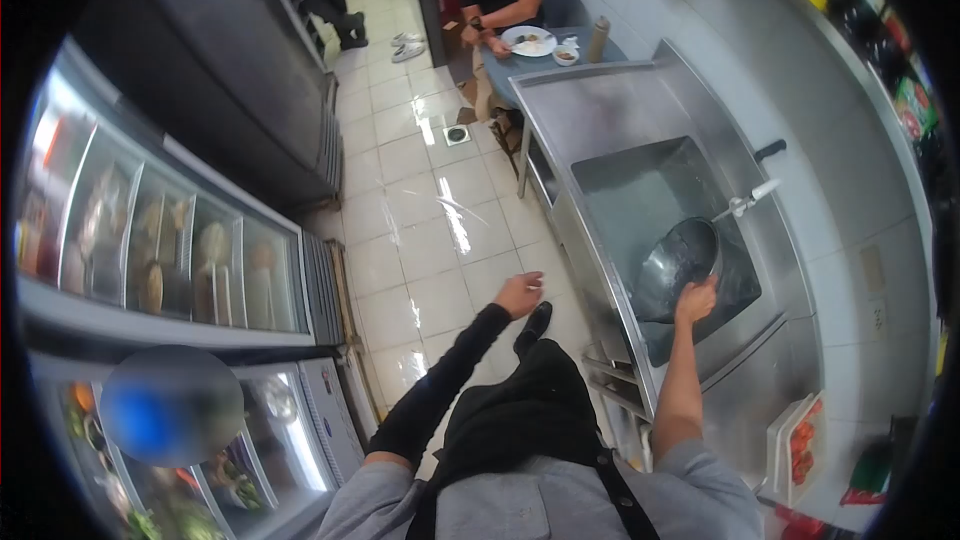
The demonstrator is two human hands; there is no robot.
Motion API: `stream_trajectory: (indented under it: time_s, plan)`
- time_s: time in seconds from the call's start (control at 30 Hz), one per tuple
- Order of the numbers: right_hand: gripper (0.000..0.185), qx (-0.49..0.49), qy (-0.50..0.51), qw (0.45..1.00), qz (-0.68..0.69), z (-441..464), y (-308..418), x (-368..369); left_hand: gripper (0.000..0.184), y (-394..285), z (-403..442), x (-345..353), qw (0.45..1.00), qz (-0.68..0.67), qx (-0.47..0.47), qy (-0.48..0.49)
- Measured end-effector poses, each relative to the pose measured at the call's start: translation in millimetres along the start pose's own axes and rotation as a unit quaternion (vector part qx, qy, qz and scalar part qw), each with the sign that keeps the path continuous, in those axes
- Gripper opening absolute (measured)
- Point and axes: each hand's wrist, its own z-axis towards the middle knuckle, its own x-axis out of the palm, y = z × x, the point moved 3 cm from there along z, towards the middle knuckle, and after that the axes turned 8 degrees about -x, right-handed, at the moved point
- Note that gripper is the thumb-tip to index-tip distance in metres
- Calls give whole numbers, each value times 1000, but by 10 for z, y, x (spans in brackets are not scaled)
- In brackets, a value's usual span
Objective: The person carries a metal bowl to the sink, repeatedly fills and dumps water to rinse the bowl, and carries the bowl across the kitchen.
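Note:
My right hand point(697, 300) is closed on the rim of a large metal bowl point(672, 262), which is tilted inside the sink basin point(625, 195). The tap point(740, 206) on the wall side points at the bowl's upper edge. Greyish water appears to lie in the basin. My left hand point(521, 295) hangs over the floor, left of the sink, below a black sleeve. Its fingers are loosely bent with a gap between them, and I see nothing held in it.
Glass-door fridges point(190, 240) line the left side. A tiled floor point(430, 210) runs between them and the steel counter point(590, 105). Beyond the sink a person sits at a blue table point(610, 75) with a plate point(528, 41). A white tray point(790, 452) of red food stands at lower right.

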Motion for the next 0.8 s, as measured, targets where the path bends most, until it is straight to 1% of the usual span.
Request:
stream_trajectory:
  time_s: [0.03,0.07,0.1,0.13,0.17,0.23,0.27,0.33,0.37,0.4,0.43,0.47,0.5,0.53,0.57,0.63,0.67,0.7,0.73,0.8]
  plan:
    - [30,26,5,1000,6,11,21,106,45,-177,195,158,1000,-2,10,22]
    - [37,110,40,993,27,47,74,66,44,-421,324,280,999,-5,11,46]
    - [37,158,45,985,58,73,-8,217,44,-528,520,429,997,16,44,56]
    - [37,208,49,973,87,85,-150,371,40,-668,700,547,993,58,84,58]
    - [38,259,51,958,113,103,-320,522,40,-799,886,652,990,103,71,65]
    - [33,304,89,943,101,134,-751,1047,41,-1051,1285,895,977,187,50,85]
    - [31,330,106,934,90,88,-1038,1337,42,-997,1566,1024,974,211,40,66]
    - [31,344,170,913,136,-42,-1629,2044,46,-788,2138,1350,969,246,20,34]
    - [21,377,184,881,218,-53,-1703,2107,47,-739,2381,1437,965,260,12,15]
    - [11,428,198,807,356,-30,-1616,2022,46,-710,2558,1521,962,271,-19,12]
    - [5,467,208,742,433,-7,-1566,1939,45,-688,2743,1569,958,284,-48,5]
    - [12,492,223,699,469,-4,-1532,1859,44,-622,2942,1630,946,314,-53,52]
    - [11,507,234,703,441,8,-1547,1843,43,-541,3149,1682,933,344,-57,94]
    - [11,521,245,705,414,14,-1569,1831,46,-519,3317,1764,895,414,6,166]
    - [12,532,261,707,386,-10,-1592,1815,49,-475,3461,1841,846,475,69,234]
    - [10,537,279,693,392,-33,-1556,1768,49,-88,3761,1921,816,499,70,283]
    - [10,537,286,688,396,-1,-1585,1734,45,291,3991,1989,843,468,8,266]
    - [9,428,314,773,348,-66,-1787,1938,39,356,4088,2006,859,426,-51,280]
    - [9,309,335,841,293,-266,-2082,2349,33,392,4170,2017,871,384,-110,287]
    - [10,282,216,911,211,-412,-2168,2495,15,50,4028,1856,862,281,-225,358]
